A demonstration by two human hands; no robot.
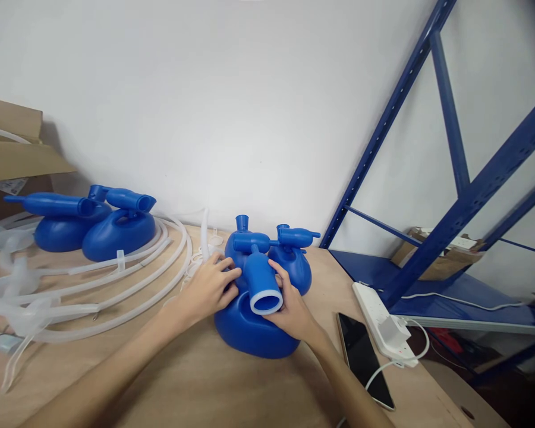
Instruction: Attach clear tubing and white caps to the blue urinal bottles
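A blue plastic urinal bottle [255,339] rests on the table in front of me. Above it is a blue tube-shaped mouthpiece [261,276] with a white rim, its wide opening facing me. My right hand [292,303] wraps round the mouthpiece from the right, thumb along its upper side. On the left, my left hand [214,285] has its fingers curled against the bottle; the fingertips are partly hidden. Just behind stand two more blue bottles, one of them at the right [299,270] with a mouthpiece [298,238] lying across its top.
Two blue bottles [120,235] stand at the left among coiled clear tubes [138,312] and translucent fittings. Behind them is a cardboard box [22,160]. To the right lie a phone [365,356] and a white power strip [374,315] with a cable, beside a blue metal shelf [450,309].
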